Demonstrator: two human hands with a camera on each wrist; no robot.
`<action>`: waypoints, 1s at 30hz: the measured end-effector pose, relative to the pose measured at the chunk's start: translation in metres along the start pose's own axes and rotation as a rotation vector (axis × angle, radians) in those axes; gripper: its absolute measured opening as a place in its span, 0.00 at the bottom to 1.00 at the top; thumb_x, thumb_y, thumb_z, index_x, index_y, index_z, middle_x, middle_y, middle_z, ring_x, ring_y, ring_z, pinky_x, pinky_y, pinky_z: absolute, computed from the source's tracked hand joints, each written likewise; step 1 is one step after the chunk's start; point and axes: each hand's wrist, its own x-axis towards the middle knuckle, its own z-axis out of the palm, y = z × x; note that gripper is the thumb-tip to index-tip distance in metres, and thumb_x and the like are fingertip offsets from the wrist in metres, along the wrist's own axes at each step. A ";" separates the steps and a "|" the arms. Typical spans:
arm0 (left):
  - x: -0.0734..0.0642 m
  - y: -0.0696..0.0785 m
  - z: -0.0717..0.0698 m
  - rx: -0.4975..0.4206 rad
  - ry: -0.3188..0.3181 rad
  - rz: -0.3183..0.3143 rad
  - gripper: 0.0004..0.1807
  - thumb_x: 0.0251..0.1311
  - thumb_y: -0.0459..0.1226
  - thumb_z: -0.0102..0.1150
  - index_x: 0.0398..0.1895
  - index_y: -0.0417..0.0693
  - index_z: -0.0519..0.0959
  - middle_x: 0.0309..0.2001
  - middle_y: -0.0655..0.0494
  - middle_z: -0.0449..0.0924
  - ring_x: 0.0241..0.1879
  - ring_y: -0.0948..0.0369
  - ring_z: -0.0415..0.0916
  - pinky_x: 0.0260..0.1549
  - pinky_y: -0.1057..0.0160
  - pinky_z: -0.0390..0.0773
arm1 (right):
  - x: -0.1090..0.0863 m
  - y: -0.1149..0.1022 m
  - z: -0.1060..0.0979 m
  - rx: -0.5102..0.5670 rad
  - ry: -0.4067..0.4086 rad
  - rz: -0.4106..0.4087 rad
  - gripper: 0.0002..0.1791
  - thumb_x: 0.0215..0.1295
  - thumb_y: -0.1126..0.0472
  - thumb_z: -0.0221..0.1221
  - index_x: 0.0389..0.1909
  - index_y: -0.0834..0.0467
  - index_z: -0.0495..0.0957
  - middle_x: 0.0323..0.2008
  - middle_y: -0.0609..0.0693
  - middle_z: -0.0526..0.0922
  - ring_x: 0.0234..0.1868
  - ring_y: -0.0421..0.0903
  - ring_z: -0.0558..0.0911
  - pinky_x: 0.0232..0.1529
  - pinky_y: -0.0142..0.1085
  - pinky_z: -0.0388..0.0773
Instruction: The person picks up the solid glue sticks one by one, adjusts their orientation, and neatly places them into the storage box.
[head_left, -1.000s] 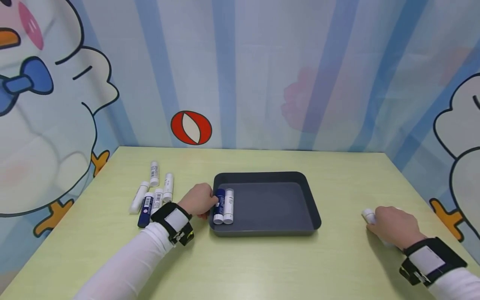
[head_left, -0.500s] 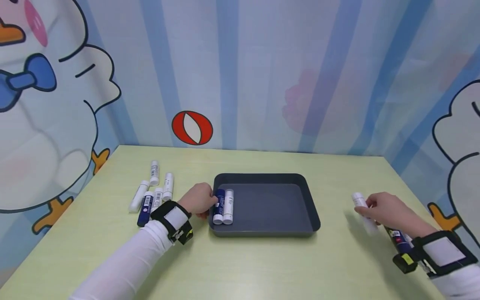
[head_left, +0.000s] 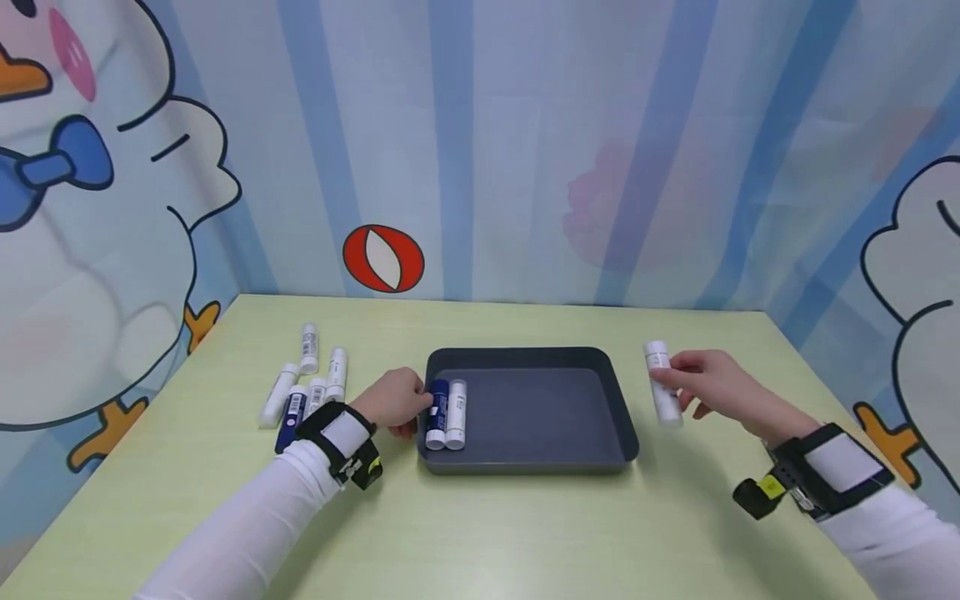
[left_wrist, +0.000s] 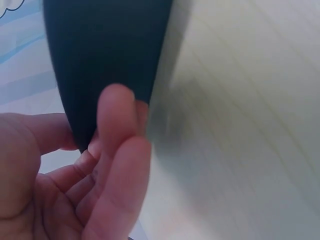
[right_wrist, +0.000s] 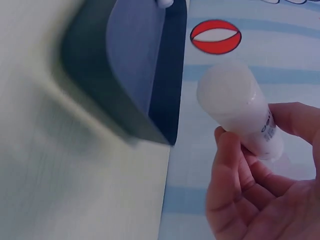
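My left hand pinches the left rim of a dark grey tray. In the left wrist view, thumb and fingers lie on either side of the tray wall. Inside the tray, a dark blue glue stick and a white glue stick lie side by side along the left wall. To the right of the tray, my right hand holds another white glue stick between thumb and fingers, above the table. The right wrist view shows one end of that white glue stick beside the tray's corner.
Several glue sticks lie left of my left hand, among them a dark blue one and white ones, such as the rearmost. A pale yellow table carries everything. A printed curtain stands behind its back edge.
My right hand has lifted the white glue stick from the table's right side and carried it left, close to the tray. My left hand stays at the tray's rim.
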 end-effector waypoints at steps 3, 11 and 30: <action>-0.001 0.000 0.000 0.003 0.001 -0.006 0.14 0.63 0.39 0.47 0.21 0.41 0.72 0.15 0.51 0.75 0.14 0.58 0.74 0.16 0.63 0.73 | 0.008 -0.010 0.007 0.104 -0.011 -0.002 0.30 0.63 0.45 0.51 0.51 0.68 0.66 0.35 0.53 0.76 0.31 0.49 0.77 0.31 0.40 0.75; -0.004 -0.002 -0.009 0.010 0.050 -0.024 0.17 0.62 0.46 0.50 0.24 0.41 0.73 0.16 0.52 0.75 0.16 0.58 0.74 0.18 0.63 0.72 | 0.024 -0.030 0.036 0.417 0.017 -0.033 0.32 0.62 0.46 0.53 0.53 0.71 0.63 0.40 0.57 0.75 0.36 0.48 0.79 0.42 0.40 0.74; -0.012 0.062 0.011 -0.383 0.267 0.498 0.24 0.55 0.49 0.58 0.53 0.56 0.66 0.44 0.56 0.74 0.35 0.62 0.73 0.32 0.62 0.74 | 0.030 -0.063 0.099 0.934 0.043 -0.025 0.31 0.61 0.49 0.54 0.56 0.66 0.61 0.51 0.58 0.72 0.45 0.46 0.78 0.50 0.38 0.68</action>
